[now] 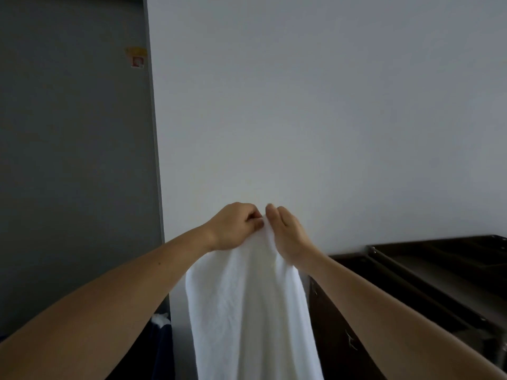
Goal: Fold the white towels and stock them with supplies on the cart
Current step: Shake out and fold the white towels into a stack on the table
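Left hand (235, 226) pinches towel (252, 311) (hanging); right hand (288, 232) too.

**Fig. – Both arms extended, hands meeting mid-frame**

L forearm (123, 292) & R forearm (384, 303), both bare, rise from the lower corners and converge toward centre. L hand (236, 226): knuckles up, fingers curled, pinching the top edge of the white towel (247, 311). R hand (288, 234): just beside L, back toward camera, thumb side up, gripping the same edge; fingertips hidden behind cloth. Wrists approx. level.
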Motion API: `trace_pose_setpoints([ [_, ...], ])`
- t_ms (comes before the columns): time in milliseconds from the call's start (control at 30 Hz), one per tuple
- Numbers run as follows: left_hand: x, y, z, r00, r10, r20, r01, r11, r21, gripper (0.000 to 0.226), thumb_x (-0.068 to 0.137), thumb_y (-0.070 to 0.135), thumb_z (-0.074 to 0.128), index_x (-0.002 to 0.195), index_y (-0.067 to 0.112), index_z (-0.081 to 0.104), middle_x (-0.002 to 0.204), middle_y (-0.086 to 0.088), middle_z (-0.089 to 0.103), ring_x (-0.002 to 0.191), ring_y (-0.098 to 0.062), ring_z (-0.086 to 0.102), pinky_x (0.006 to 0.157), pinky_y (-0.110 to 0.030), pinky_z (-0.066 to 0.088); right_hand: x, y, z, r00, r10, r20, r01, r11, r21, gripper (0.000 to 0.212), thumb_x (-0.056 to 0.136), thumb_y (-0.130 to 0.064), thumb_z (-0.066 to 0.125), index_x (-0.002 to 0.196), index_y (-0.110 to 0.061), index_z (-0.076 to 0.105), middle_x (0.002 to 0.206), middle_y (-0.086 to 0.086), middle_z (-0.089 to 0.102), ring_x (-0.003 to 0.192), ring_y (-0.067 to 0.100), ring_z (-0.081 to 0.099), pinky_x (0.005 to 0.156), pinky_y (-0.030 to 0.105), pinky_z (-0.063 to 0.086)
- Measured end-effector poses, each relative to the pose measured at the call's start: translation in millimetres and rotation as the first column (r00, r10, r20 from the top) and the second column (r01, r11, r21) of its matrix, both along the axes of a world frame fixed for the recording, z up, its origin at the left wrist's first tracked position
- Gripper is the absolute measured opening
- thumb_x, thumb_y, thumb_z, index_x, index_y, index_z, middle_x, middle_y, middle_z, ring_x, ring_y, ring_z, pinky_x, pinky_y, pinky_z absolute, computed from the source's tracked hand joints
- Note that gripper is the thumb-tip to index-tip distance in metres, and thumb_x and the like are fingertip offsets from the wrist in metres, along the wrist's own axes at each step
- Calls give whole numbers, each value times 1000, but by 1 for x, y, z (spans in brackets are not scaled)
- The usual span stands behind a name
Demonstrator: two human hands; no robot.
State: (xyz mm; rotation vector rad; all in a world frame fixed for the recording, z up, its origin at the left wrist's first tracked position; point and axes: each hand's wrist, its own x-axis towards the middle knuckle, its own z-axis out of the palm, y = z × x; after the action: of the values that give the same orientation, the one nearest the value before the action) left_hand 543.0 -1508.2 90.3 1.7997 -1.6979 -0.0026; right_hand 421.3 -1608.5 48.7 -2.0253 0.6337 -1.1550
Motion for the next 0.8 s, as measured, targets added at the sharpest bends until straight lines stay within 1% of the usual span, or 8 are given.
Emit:
trace_pose_setpoints([
  [67,0,4,-1,996,-58,-65,62,996,63,21,99,33,58,106,15,69,100,2,72,93,-12,67,75,-18,51,-1,-3,-3,1000,-4,-16,4,1000,17,41,103,-40,44,67,-19,42,68,-7,44,64,10,41,69,32,34],
  [167,7,13,-9,981,-85,-177,112,982,154,22,95,39,64,105,20,69,102,4,72,93,-11,68,79,-22,55,-7,-12,-2,988,-108,-108,93,986,-135,39,103,-43,42,72,-19,42,71,-5,48,72,17,46,67,33,33],
  [300,30,31,-19,959,-48,-278,112,970,218,20,92,38,69,98,19,67,87,7,72,78,-7,69,67,-20,52,-19,-34,11,961,-271,-61,255,947,-194,41,105,-45,36,74,-18,36,72,-1,47,81,30,51,73,39,38],
  [367,39,40,-22,954,-42,-297,114,967,228,22,93,35,68,100,14,66,92,0,73,78,-10,68,66,-22,52,-22,-44,15,946,-317,-73,298,934,-195,41,105,-46,34,77,-16,36,73,0,46,82,31,51,72,39,37],
  [467,50,48,-20,965,-29,-260,86,974,209,20,95,31,66,100,11,66,92,-8,72,71,-11,63,64,-25,52,-22,-52,15,926,-361,-111,335,921,-201,43,104,-49,31,82,-13,38,75,2,48,82,33,52,72,39,38],
  [567,58,53,-15,980,18,-197,21,981,194,16,95,29,66,97,13,67,76,1,66,63,-6,59,66,-24,53,-24,-56,14,919,-380,-103,355,913,-200,45,104,-50,30,83,-11,39,74,1,48,80,33,52,69,38,36],
  [633,62,56,-16,976,16,-216,24,983,182,14,96,28,65,98,14,66,81,1,66,66,-5,59,67,-21,53,-24,-56,14,917,-387,-94,365,910,-195,46,103,-51,30,79,-13,37,73,1,48,78,32,51,68,38,36],
  [800,59,53,-33,843,-74,-532,101,995,21,14,100,19,57,101,6,60,94,-2,67,87,-15,64,85,-34,54,-25,-54,20,908,-413,-74,402,906,-130,46,103,-54,28,76,-16,36,73,-1,48,71,25,46,67,37,35],
])
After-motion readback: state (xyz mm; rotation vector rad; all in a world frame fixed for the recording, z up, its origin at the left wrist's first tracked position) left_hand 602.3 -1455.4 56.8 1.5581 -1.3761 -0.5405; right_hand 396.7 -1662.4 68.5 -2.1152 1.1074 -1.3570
